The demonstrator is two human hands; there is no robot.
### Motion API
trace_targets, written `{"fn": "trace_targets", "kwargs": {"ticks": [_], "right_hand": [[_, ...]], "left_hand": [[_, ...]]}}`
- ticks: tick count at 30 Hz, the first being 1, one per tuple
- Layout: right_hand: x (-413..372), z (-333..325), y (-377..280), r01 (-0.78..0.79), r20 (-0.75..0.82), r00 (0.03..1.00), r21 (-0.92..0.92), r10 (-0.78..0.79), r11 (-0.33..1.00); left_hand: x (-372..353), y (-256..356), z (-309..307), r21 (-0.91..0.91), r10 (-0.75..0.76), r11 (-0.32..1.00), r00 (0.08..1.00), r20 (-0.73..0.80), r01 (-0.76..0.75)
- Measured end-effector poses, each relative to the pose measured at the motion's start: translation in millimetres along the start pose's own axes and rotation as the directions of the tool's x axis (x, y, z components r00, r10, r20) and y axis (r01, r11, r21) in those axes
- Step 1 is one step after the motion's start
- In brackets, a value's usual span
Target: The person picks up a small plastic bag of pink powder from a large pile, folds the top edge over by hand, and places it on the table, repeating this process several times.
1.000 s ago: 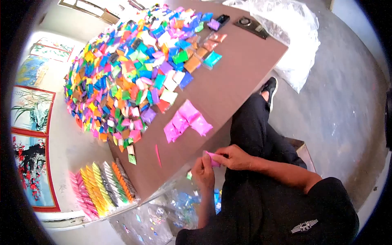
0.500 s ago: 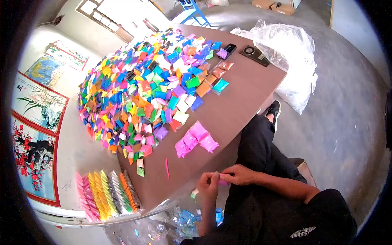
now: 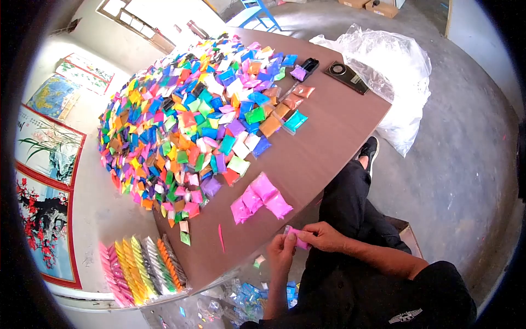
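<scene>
Between my two hands, just off the table's near edge, is a small pink packet [image 3: 298,238] in clear plastic. My left hand [image 3: 281,247] pinches its left end, where a clear edge shows. Thumb and fingers of my right hand [image 3: 322,237] close on its right side. On the table above my hands lies a group of several pink packets [image 3: 262,198], touching each other. A thin pink strip [image 3: 221,238] rests on the table to the left of my hands.
A large heap of colourful packets [image 3: 186,131] covers the far left of the brown table [image 3: 307,159]. Bundled twisted packets [image 3: 142,268] stand at the left corner. A black device [image 3: 346,77] sits near a big clear plastic bag [image 3: 392,82]. Scraps lie on the floor below.
The pink packet shows more plainly between my hands, turned up with its clear edge visible. My hands have moved slightly, and the whole view has shifted a little.
</scene>
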State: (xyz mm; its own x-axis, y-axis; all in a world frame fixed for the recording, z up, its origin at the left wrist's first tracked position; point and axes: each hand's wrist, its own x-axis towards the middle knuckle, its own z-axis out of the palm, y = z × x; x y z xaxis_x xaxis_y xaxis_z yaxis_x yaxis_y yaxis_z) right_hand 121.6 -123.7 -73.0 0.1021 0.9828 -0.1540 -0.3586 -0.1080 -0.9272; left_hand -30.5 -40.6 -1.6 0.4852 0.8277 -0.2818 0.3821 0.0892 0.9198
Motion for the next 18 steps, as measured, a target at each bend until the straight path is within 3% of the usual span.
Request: {"fn": "trace_targets", "kwargs": {"ticks": [7,9,13,18], "right_hand": [[-4.9,-2.1,-11.8,0.004,0.021,1.000,0.094,-0.006,0.996],[-4.4,-4.4,-5.9,0.004,0.016,1.000,0.089,-0.006,0.996],[-5.7,-4.9,-1.1,0.031,-0.005,1.000,0.120,-0.031,0.992],[-4.7,-4.1,-11.0,0.018,0.003,1.000,0.062,-0.018,0.998]], "left_hand": [[-1.1,-2.0,5.1,0.026,0.059,0.998,0.998,-0.019,-0.059],[-0.5,-6.2,3.2,-0.020,-0.031,0.999,1.000,0.004,0.031],[0.8,-6.1,7.2,-0.088,-0.026,0.996,1.000,-0.002,0.026],[2.5,-9.2,5.9,-0.034,0.003,0.999,0.999,-0.036,-0.005]]}}
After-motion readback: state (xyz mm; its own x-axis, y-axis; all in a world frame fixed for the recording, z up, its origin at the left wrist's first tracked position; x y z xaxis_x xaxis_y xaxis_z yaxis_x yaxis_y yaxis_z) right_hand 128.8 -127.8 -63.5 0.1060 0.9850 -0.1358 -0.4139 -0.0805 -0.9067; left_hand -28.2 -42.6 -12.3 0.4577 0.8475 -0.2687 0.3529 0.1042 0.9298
